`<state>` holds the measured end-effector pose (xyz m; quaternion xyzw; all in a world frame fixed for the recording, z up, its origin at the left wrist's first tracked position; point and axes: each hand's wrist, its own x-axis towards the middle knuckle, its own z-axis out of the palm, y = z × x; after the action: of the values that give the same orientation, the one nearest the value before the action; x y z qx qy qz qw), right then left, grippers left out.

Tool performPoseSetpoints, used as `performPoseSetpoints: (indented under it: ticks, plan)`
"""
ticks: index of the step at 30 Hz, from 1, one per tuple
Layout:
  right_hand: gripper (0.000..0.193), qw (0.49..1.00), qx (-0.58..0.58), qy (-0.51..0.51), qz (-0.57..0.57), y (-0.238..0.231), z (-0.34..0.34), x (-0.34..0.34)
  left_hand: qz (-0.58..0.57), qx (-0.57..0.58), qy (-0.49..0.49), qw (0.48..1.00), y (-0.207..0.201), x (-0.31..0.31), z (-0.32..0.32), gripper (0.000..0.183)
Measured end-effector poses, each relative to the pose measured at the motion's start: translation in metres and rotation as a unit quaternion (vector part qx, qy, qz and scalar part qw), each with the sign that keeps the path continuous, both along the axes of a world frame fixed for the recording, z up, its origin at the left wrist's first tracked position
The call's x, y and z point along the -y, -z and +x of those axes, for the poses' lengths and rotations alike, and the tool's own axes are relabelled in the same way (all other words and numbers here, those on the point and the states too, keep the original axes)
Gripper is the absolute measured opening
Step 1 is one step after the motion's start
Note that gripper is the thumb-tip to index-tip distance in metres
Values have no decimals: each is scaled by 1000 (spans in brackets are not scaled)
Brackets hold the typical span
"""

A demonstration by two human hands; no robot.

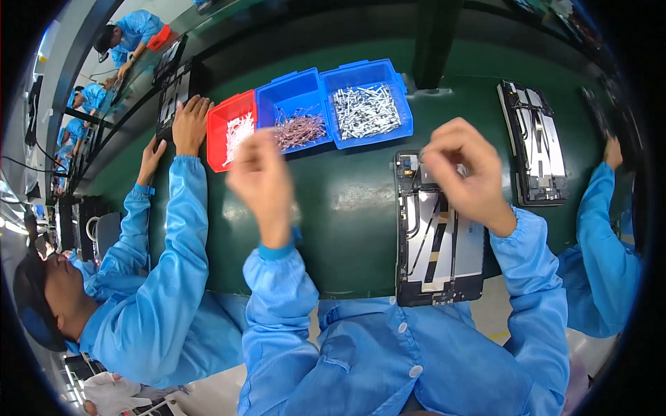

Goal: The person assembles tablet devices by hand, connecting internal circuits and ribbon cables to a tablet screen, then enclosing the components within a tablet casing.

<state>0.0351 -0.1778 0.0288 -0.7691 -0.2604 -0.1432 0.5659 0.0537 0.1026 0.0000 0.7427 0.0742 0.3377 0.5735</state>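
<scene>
Two hands: both belong to the wearer, in blue sleeves, raised above a green work surface [347,201].
Right hand [461,173]: fingers curled and pinched together over the top end of the opened device [437,236]; whether a small part sits between the fingertips cannot be told.
Left hand [262,179]: blurred, lifted near the bins, fingers loosely bent; grip state cannot be told.
Opened device: flat dark panel with silver plates, lying lengthwise just before the wearer, under the right hand.
Bins: red bin [229,132] with white parts, middle blue bin [295,114] with reddish parts, right blue bin [368,100] with silver parts, side by side.
Second device [534,142]: well to the right.
Neighbour's hand [189,123]: rests beside the red bin.
</scene>
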Motion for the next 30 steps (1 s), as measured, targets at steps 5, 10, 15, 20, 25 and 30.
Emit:
performPoseSetpoints:
  ticks: [5, 10, 15, 20, 25, 30]
  plan:
    - [10, 956, -216, 14, 196, 2, 0, 7, 302, -58, -212, 928, 9, -72, 8, 19]
    - [9, 945, -258, 15, 201, 2, -3, 21, 256, -54, -107, 959, -7, -18, -21, 22]
    - [6, 940, -281, 48, 189, 12, -30, 43, 148, -329, 411, 838, -21, 54, -92, 64]
    - [5, 961, -217, 77, 155, 49, -74, 54, -89, -414, 456, 783, -10, 83, -100, 79]
    - [5, 960, -184, 122, 173, 51, -79, 58, -220, -441, 430, 757, -5, 110, -73, 74]
    - [5, 946, -198, 125, 225, 48, -79, 61, -178, -481, 515, 687, -3, 120, -54, 49]
